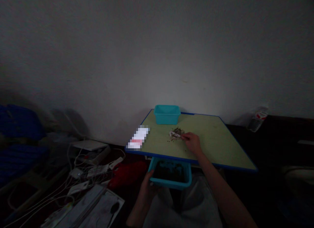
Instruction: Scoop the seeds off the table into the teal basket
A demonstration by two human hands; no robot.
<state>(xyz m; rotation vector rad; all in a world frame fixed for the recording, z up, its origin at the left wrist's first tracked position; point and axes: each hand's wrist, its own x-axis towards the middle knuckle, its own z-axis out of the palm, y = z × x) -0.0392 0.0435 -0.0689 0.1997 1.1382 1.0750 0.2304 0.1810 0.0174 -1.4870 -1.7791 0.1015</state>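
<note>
Right grip (192,142) nearly closed at the small dark pile (177,133)'s right edge; whether anything is pinched, cannot tell.

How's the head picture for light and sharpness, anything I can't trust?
Head view: dim overall, wall grainy; right side and floor nearly black; blocky pixelation hides the bright patch on the tabletop; dark contents of the held tub lack detail; small pieces by the right hand too coarse to tell apart.

The right hand (192,142) reaches forward, fingers pinched; the left hand (150,185) is lower, fingers curled.
</note>
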